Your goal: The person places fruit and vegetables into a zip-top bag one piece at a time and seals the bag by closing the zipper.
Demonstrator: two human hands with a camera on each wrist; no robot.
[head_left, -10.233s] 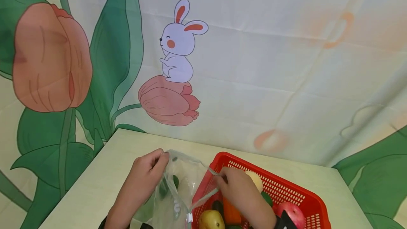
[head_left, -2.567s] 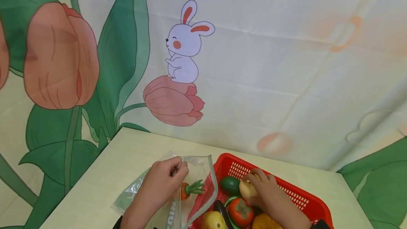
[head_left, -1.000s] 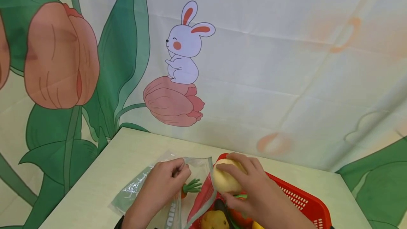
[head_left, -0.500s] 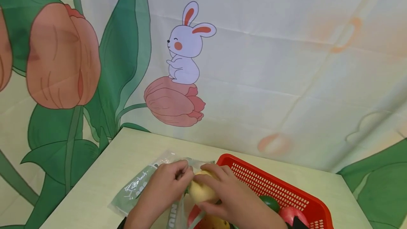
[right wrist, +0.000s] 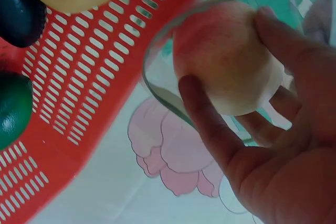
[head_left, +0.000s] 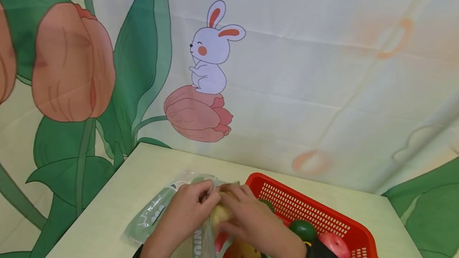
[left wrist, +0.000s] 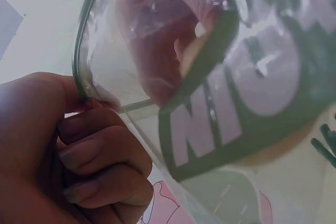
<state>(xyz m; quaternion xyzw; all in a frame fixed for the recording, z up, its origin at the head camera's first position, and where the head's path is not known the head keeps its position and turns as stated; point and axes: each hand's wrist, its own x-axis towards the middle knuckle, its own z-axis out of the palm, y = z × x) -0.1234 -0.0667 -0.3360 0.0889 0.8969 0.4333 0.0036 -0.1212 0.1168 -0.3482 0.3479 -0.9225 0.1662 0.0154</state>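
— Peach (right wrist: 226,59): where is it?
— At the mouth of the plastic bag (head_left: 157,214), near the table's (head_left: 118,198) front edge; the right hand (head_left: 251,218) grasps it with curled fingers (right wrist: 205,119).
— And the left hand (head_left: 186,214)?
— It pinches the bag's rim; the red basket (head_left: 322,214) stands just beside, toward the table's right side.

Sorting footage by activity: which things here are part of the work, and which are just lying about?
In use: left hand pinching the clear bag; right hand holding the peach.

Lying about: red basket, avocado, eggplant, table.
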